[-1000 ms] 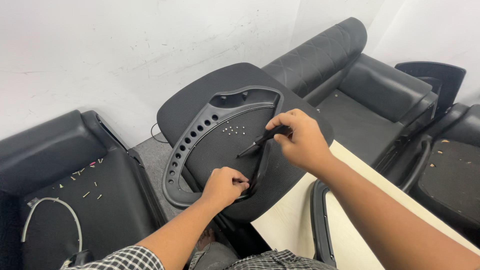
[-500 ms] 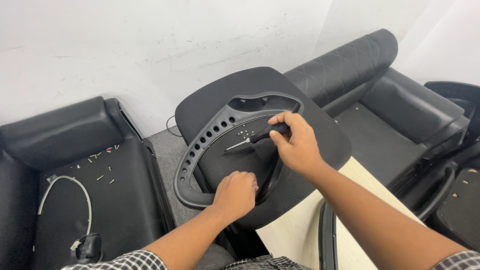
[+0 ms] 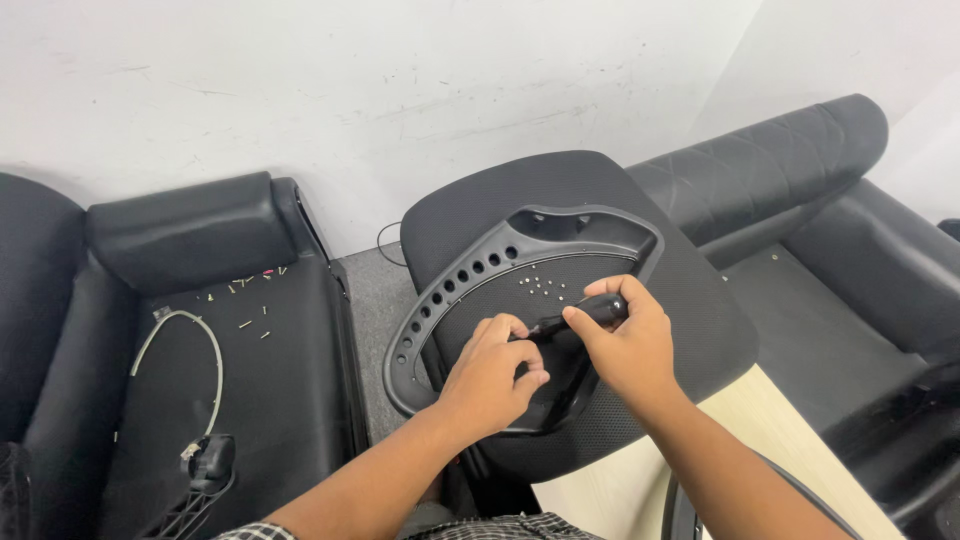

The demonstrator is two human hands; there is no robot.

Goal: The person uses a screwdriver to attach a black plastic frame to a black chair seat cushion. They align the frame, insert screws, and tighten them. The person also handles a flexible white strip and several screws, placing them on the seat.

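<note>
The left hand [image 3: 492, 375] had risen from the frame [image 3: 440, 300] to pinch the screwdriver [image 3: 580, 315] tip, steadying it for the screw while the right hand [image 3: 625, 345] stayed wrapped around its handle.

R hand [image 3: 632, 345] gripping screwdriver [image 3: 580, 315], L hand [image 3: 490, 375] at tip, chair seat [image 3: 690, 300]

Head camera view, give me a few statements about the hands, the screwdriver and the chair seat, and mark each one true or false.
1. The right hand grips a black screwdriver. True.
2. The left hand rests on the couch. False: it is at the screwdriver's tip, over the chair seat.
3. Small screws lie scattered on the black armchair at left. True.
4. The plastic frame on the seat is white. False: it is dark grey, with a row of holes.
5. A pale cable lies on that armchair. True.
</note>
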